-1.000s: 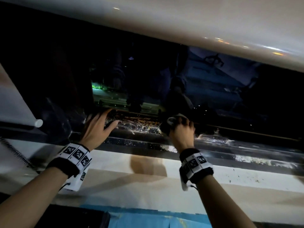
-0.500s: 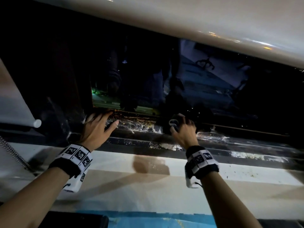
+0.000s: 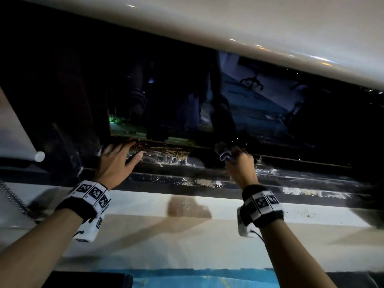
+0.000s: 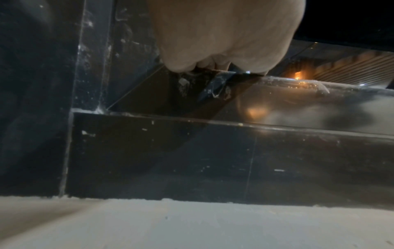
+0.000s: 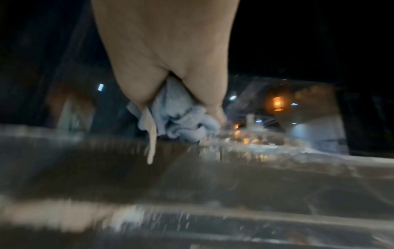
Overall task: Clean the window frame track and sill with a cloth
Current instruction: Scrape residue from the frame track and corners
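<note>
My right hand grips a bunched pale blue cloth and holds it down in the dark window track, which is wet and speckled with brown dirt. The right wrist view shows the cloth squeezed between the fingers just above the blurred track. My left hand lies flat with spread fingers on the track's left end, near the frame corner. Below the track runs the white sill, marked by a brown stain.
Dark window glass with reflections rises behind the track. A white blind roller and its bead chain sit at the left. A light panel overhangs the top. Blue material lies below the sill.
My right hand has slid the cloth to the right along the track. The left hand has stayed in place.
</note>
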Demonstrator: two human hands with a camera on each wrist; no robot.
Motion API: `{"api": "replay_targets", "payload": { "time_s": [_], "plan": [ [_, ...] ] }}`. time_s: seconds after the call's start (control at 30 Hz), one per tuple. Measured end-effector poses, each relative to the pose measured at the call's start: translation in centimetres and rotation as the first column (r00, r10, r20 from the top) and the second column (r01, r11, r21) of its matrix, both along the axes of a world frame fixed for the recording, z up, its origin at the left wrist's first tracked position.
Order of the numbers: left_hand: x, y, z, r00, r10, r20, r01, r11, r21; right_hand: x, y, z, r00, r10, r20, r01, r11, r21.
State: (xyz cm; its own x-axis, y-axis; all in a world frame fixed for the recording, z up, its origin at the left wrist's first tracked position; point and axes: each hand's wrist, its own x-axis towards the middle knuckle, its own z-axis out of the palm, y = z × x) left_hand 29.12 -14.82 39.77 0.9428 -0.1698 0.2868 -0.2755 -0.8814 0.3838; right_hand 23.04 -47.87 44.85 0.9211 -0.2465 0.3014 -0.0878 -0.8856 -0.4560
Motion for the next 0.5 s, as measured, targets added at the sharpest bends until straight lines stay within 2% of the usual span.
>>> {"api": "replay_targets", "payload": {
  "time_s": [0.1,0.17,0.2,0.27,0.37,0.43,0.5],
  "plan": [
    [0.0,-0.1,0.1,1.000,0.001,0.004,-0.001,1.000,0.001,2.4,1.6,-1.3,0.966,-0.185,-0.181,0.155,0.973,-0.170],
    [0.0,-0.1,0.0,1.000,0.004,0.005,-0.004,1.000,0.005,3.2,4.0,-1.9,0.956,-0.199,-0.217,0.165,0.972,-0.165],
    [0.1,-0.2,0.0,1.000,0.003,0.005,-0.003,1.000,0.009,3.4,5.4,-2.0,0.968,-0.148,-0.204,0.121,0.983,-0.142],
    [0.2,-0.1,-0.2,1.000,0.001,0.003,-0.001,1.000,0.016,2.7,7.7,-2.0,0.992,0.051,-0.119,-0.063,0.993,-0.102],
    [0.4,0.0,-0.2,1.000,-0.003,0.002,0.003,1.000,0.021,0.1,7.9,-1.1,0.957,0.285,-0.044,-0.283,0.957,0.058],
    [0.5,0.0,-0.2,1.000,-0.003,0.008,0.003,1.000,0.023,-1.6,5.7,-0.6,0.955,0.297,-0.009,-0.292,0.943,0.162],
    [0.4,-0.1,-0.3,1.000,0.000,0.015,-0.001,1.000,0.031,-2.6,2.5,-1.0,0.972,0.221,0.082,-0.231,0.962,0.145]
  ]
}}
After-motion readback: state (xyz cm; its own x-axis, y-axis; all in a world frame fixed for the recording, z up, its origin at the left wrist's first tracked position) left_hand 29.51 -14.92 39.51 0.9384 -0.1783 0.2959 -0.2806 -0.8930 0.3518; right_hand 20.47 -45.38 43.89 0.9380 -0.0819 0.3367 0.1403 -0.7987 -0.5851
